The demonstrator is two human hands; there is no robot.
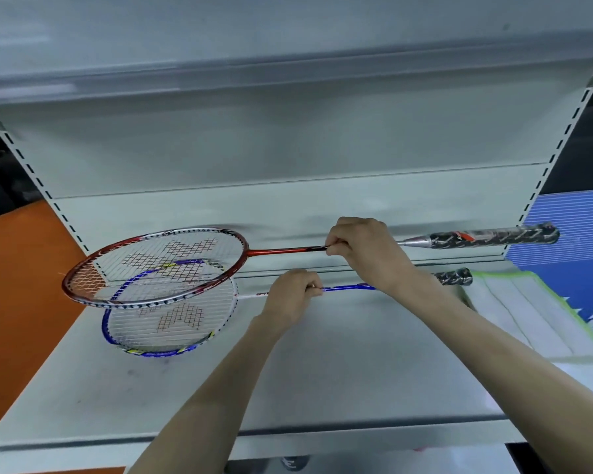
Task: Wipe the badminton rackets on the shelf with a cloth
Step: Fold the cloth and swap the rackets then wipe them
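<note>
A red-framed racket (281, 250) is held above the white shelf (339, 381); my right hand (367, 251) pinches its thin shaft near the middle, and its black-wrapped handle sticks out to the right. Under it a blue-and-white racket (172, 340) lies on the shelf, its head partly covered by the red head. My left hand (293, 295) grips the blue racket's shaft. A white cloth (534, 316) with a green edge lies folded at the shelf's right end, touched by neither hand.
The shelf has a white back panel (288, 159) and slotted uprights on both sides. Another shelf board (254, 46) hangs close overhead. An orange surface (18, 285) lies to the left, a blue one (575, 234) to the right.
</note>
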